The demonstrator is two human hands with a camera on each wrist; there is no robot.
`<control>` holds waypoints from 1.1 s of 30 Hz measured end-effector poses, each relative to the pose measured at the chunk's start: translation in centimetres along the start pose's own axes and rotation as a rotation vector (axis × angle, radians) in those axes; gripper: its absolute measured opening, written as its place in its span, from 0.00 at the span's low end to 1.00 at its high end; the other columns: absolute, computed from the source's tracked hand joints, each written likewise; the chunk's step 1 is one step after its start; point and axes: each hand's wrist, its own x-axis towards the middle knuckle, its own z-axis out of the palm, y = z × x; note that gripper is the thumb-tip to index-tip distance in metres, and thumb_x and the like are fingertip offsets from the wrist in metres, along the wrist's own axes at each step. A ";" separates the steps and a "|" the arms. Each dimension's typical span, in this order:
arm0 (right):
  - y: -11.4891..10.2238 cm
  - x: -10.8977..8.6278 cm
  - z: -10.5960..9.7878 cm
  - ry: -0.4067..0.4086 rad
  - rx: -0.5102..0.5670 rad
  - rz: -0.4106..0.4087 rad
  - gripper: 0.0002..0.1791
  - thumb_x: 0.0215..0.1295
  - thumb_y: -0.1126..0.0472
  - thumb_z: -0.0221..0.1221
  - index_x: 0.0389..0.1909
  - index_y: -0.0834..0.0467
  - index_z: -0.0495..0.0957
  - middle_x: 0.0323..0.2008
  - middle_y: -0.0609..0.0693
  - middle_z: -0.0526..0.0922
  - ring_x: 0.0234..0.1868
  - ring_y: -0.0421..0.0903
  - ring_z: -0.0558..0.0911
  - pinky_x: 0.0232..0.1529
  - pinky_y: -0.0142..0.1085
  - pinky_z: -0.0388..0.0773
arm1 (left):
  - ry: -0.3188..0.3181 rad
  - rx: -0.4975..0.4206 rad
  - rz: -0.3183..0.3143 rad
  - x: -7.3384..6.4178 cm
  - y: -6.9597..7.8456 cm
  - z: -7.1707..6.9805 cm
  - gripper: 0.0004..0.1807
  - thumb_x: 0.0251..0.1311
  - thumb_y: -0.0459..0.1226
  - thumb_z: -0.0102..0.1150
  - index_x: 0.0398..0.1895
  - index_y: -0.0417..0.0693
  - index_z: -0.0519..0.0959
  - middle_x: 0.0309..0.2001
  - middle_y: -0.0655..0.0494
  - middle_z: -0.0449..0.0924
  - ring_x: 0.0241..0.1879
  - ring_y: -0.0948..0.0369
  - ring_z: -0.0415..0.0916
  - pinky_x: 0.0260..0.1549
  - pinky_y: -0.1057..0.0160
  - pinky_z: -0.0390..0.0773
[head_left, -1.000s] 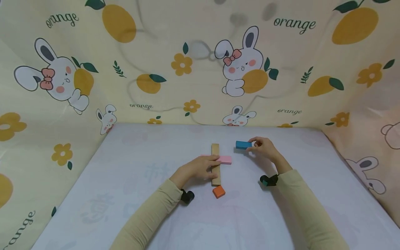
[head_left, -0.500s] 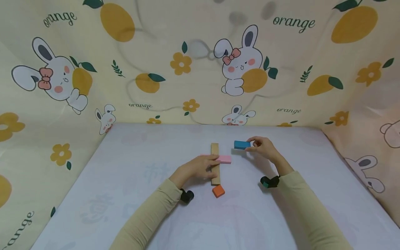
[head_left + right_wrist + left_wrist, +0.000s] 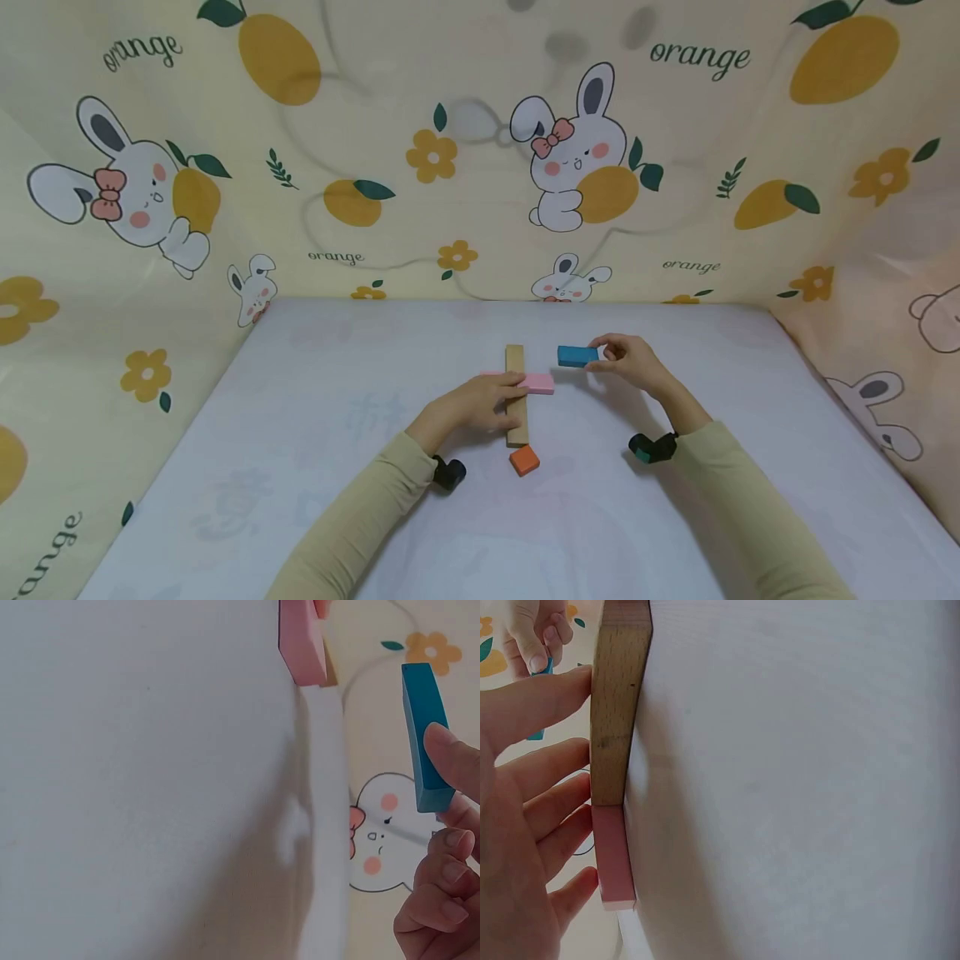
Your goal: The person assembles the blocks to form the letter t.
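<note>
A blue block [image 3: 577,356] is held just above the white bench [image 3: 315,467], pinched at its right end between the thumb and fingers of the right hand [image 3: 628,362], to the right of centre and toward the far side. The right-wrist view shows the block [image 3: 424,735] clear of the surface, the thumb pressed on its near end.

Just left and a little nearer lies a cross of two pieces: a long wooden block [image 3: 515,396] running near to far, and a pink block [image 3: 536,382] laid across it. The left hand [image 3: 474,403] rests on this cross with fingers nearly straight, fingertips touching the wood and the pink piece; the left-wrist view shows those fingers [image 3: 544,802] flat against the wooden block [image 3: 617,705] and the pink block [image 3: 613,855], not curled round either.

A small orange block [image 3: 524,459] sits alone just beyond the near end of the wooden block. Both arms wear beige sleeves [image 3: 360,517]. Cloth printed with rabbits and oranges [image 3: 577,167] walls the bench on the far, left and right sides.
</note>
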 end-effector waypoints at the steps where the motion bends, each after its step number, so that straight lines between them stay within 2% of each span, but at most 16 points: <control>1: -0.1 -0.1 0.0 -0.001 0.001 -0.001 0.25 0.57 0.54 0.67 0.51 0.63 0.76 0.25 0.47 0.64 0.30 0.42 0.65 0.28 0.32 0.60 | 0.002 -0.002 0.003 0.0 -0.1 0.1 0.31 0.67 0.51 0.52 0.71 0.52 0.64 0.76 0.55 0.55 0.76 0.56 0.53 0.74 0.57 0.57; 14: -0.3 -1.2 0.3 -0.015 0.012 -0.024 0.24 0.57 0.55 0.67 0.51 0.64 0.76 0.26 0.47 0.64 0.31 0.42 0.64 0.29 0.32 0.60 | 0.004 0.005 0.006 0.0 0.1 0.2 0.31 0.67 0.51 0.51 0.71 0.53 0.63 0.76 0.55 0.54 0.76 0.56 0.53 0.74 0.57 0.57; 19: -0.7 -1.6 0.3 -0.017 0.014 -0.034 0.23 0.57 0.55 0.67 0.50 0.64 0.77 0.26 0.48 0.64 0.31 0.43 0.64 0.29 0.32 0.60 | 0.027 -0.008 0.015 -0.1 0.2 -0.1 0.31 0.66 0.50 0.53 0.70 0.51 0.65 0.76 0.54 0.56 0.76 0.56 0.54 0.73 0.56 0.58; 33: -0.4 -2.6 0.6 -0.023 0.009 -0.037 0.23 0.57 0.57 0.67 0.51 0.63 0.77 0.26 0.47 0.64 0.30 0.41 0.64 0.27 0.31 0.60 | 0.019 -0.009 0.014 -0.2 0.1 -0.1 0.31 0.67 0.50 0.53 0.71 0.51 0.64 0.76 0.54 0.55 0.76 0.56 0.52 0.74 0.55 0.56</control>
